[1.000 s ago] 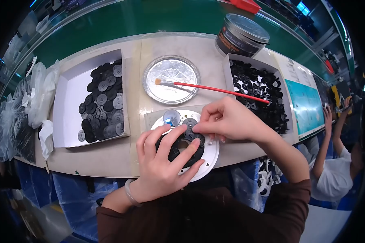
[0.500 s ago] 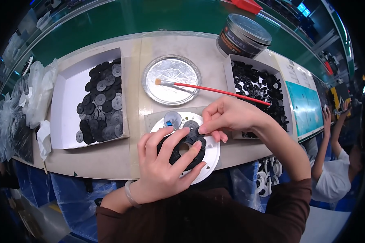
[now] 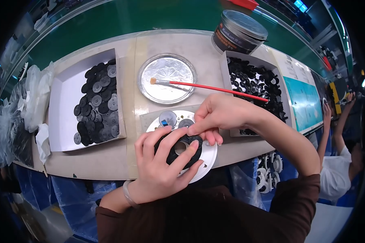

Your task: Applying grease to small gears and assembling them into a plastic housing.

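A white round plate (image 3: 209, 160) lies at the table's near edge, with a black ring-shaped part (image 3: 197, 152) on it. My left hand (image 3: 160, 170) is curled over the ring, fingers and thumb pressing around its centre hole. Against the ring's far side, my right hand (image 3: 215, 119) has its thumb and index finger pinched together; whatever sits between them is hidden. A grey gear (image 3: 185, 123) shows on the plate beside those fingertips. Left of it is a translucent grey disc (image 3: 168, 117) with a small blue piece at its edge.
A box of black and grey gears (image 3: 63, 117) stands left; another box of small black parts (image 3: 286, 97) stands right. Ahead, a red-handled brush (image 3: 215, 88) rests across a round metal lid (image 3: 166, 97). Behind are a grease tub (image 3: 235, 38) and, far right, another person's arms (image 3: 326, 125).
My right hand has shifted slightly left, its pinched fingertips now closer to my left index finger and over the ring's far side. My left hand keeps its grip. The whole view has shifted slightly.
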Demonstrator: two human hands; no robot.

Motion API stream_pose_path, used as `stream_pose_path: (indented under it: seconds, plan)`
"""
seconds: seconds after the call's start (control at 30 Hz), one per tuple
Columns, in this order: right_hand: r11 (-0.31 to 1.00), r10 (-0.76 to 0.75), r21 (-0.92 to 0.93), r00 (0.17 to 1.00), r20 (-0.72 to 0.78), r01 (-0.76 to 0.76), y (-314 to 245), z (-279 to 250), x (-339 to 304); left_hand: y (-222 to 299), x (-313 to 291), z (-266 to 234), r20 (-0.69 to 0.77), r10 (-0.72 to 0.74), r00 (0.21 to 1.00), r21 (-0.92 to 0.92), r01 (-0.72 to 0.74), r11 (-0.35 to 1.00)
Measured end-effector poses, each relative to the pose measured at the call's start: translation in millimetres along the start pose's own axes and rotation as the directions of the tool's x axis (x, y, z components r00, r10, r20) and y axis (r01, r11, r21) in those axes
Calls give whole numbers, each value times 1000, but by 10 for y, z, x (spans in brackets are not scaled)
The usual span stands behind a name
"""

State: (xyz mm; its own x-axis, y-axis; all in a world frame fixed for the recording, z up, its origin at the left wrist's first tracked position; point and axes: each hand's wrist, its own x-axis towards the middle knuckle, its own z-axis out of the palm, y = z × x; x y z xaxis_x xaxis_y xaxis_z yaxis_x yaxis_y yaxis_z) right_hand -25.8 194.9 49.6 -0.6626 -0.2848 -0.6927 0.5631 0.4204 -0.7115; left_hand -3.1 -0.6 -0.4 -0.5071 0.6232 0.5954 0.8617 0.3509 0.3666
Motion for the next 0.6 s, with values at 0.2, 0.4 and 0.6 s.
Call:
stream_pose_path:
  seconds: [0.2, 0.4, 0.6]
  plan:
    - [997, 18, -77, 999, -43, -21, -30, 7, -103, 7, -12, 12, -26, -8, 1000, -15, 8, 1000]
    - [683, -560, -730, 670, -487, 40, 16, -155, -449, -22, 13, -69, 44, 32, 999, 31, -34, 999]
    - [530, -547, -796, 600, -584, -292, 520, -467, -641, -14, 55, -78, 171, 102, 980, 30, -108, 994]
